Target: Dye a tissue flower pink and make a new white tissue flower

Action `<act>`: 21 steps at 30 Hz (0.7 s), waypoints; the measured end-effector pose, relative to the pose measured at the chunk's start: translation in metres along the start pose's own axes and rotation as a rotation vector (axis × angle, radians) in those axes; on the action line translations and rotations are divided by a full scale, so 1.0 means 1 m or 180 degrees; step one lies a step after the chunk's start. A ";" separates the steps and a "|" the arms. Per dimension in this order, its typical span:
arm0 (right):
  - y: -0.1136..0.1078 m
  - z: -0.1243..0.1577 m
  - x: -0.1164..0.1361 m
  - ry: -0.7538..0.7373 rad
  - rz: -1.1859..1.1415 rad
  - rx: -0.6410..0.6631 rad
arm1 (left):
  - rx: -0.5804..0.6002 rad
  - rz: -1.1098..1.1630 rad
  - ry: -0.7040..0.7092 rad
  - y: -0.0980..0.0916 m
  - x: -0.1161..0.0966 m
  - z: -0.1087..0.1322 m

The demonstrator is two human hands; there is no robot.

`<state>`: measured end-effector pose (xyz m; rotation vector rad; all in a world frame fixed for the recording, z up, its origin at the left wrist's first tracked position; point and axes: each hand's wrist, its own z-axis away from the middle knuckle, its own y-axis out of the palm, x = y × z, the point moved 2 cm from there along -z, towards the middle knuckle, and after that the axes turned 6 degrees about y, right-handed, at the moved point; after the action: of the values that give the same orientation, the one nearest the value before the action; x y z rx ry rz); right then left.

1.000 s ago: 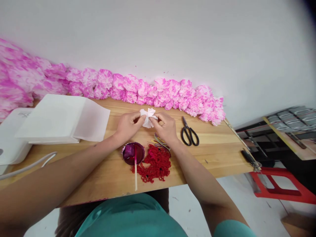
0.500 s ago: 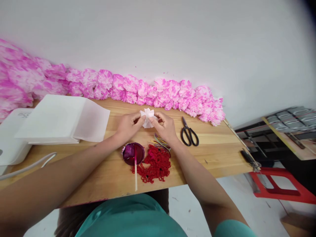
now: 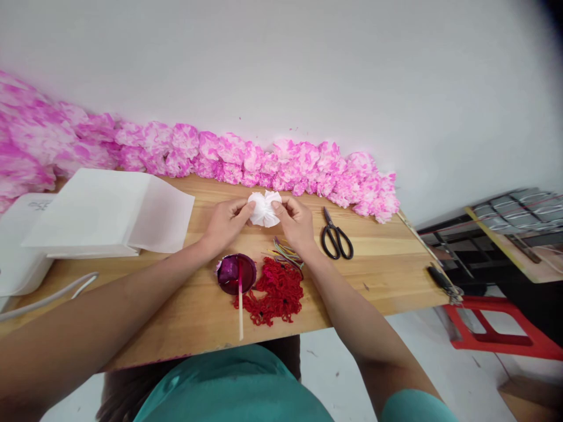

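Observation:
Between my two hands is a white, gathered tissue-paper flower (image 3: 264, 210), held just above the table. My left hand (image 3: 227, 223) pinches its left edge between thumb and fingers. On the other side, my right hand (image 3: 297, 221) grips the right edge, thumb on top. Nearer to me sits a small dish of purple-red dye (image 3: 248, 275) with a pale stick (image 3: 240, 316) lying across its rim. Beside the dish is a heap of red yarn (image 3: 279, 293). Several thin coloured strands (image 3: 285, 253) lie below my right hand. Black-handled scissors (image 3: 336, 237) rest to its right.
A long row of pink-and-white paper flowers (image 3: 231, 153) runs along the wall. White sheets (image 3: 97, 211) are stacked at the left over a white device, near a white cable (image 3: 53, 298). A red stool (image 3: 501, 328) stands beyond the table's right edge.
The white paper has turned and spread from a small upright crumple into a rounder, pleated shape, both hands keeping hold of it. Everything else stays in place.

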<state>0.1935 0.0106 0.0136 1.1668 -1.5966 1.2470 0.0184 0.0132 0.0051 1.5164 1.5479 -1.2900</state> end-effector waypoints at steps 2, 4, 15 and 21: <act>0.001 0.001 0.002 -0.0028 0.0040 0.0043 | -0.0013 -0.0014 -0.0004 0.000 0.000 0.000; 0.001 0.002 0.003 -0.0008 0.0063 0.0088 | 0.0006 -0.0006 -0.0023 0.001 0.000 0.001; -0.008 -0.004 0.001 0.0309 0.0105 0.0095 | -0.0193 0.0431 -0.0204 -0.002 0.001 -0.003; 0.000 0.001 0.010 0.0261 0.0621 0.0396 | -0.0114 0.0591 -0.0167 -0.002 -0.001 -0.003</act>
<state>0.1912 0.0073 0.0225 1.0396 -1.6209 1.5192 0.0172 0.0156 0.0077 1.5514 1.3554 -1.1808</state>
